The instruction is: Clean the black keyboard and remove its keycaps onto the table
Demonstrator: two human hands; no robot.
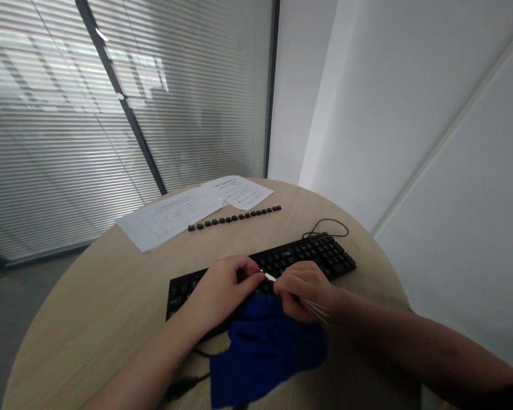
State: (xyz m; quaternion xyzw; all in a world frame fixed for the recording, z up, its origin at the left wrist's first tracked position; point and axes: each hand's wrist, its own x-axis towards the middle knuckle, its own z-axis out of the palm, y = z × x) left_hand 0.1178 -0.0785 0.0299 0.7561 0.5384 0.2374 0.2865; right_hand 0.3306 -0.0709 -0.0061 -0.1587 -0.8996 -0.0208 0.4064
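Hands meet over the near half of a black keyboard (pixel 325 253), and from my remote station I log both as closed. The right hand (pixel 303 287) is curled tight around a thin white stick (pixel 268 277). The left hand (pixel 222 287) pinches its far tip between thumb and fingers, a grip that suits so slim a shaft. More pale slivers fan out below the right knuckles; they may be spare sticks, though the view is too blurred to confirm.

A deep blue cloth (pixel 260 347), soft and rumpled, lies at the table's near edge, touching the keyboard's front and partly under the right hand, within easy reach of both wrists. The keyboard's cable (pixel 329 223) loops behind it.

Well apart, a straight row of small black keycaps (pixel 235 217) lies beside white printed papers (pixel 175 216). The round table (pixel 102 296) has a pale, matte wood-grain top.
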